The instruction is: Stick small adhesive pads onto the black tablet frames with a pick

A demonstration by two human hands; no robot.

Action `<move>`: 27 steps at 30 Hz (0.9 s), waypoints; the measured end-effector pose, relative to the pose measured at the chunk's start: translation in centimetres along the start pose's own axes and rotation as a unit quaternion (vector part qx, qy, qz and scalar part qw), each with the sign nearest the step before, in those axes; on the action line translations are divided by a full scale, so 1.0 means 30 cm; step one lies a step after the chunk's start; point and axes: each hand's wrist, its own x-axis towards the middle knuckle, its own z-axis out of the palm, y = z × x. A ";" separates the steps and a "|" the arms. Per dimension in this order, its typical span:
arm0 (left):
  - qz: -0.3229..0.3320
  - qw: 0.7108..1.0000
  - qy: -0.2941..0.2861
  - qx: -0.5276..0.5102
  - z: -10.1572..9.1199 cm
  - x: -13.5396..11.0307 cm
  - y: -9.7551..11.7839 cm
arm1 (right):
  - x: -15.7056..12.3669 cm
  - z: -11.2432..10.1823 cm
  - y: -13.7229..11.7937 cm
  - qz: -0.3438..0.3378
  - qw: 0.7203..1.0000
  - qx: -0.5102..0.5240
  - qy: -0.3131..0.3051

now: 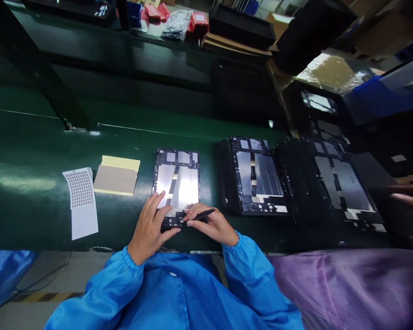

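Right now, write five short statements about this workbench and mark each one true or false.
1. The right hand holds a black stylus-like tool. True.
2. The left hand rests on the near edge of a tablet frame. True.
3. The perforated white sheet lies right of that frame. False: it lies to the left, beside a tan pad.
4. Only one tablet frame is on the green belt. False: two more frames lie to the right.
5. The person's sleeves are red. False: they are blue.
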 end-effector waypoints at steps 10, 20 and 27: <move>-0.001 1.000 -0.003 -0.002 0.003 -0.003 -0.002 | 0.002 0.005 -0.009 -0.034 0.999 -0.038 -0.012; -0.003 1.000 0.001 -0.019 0.002 0.004 -0.006 | -0.025 0.015 0.010 -0.036 0.998 0.029 0.042; 0.003 0.997 0.058 -0.041 -0.061 -0.049 0.030 | -0.016 0.015 -0.008 -0.021 0.999 -0.012 0.030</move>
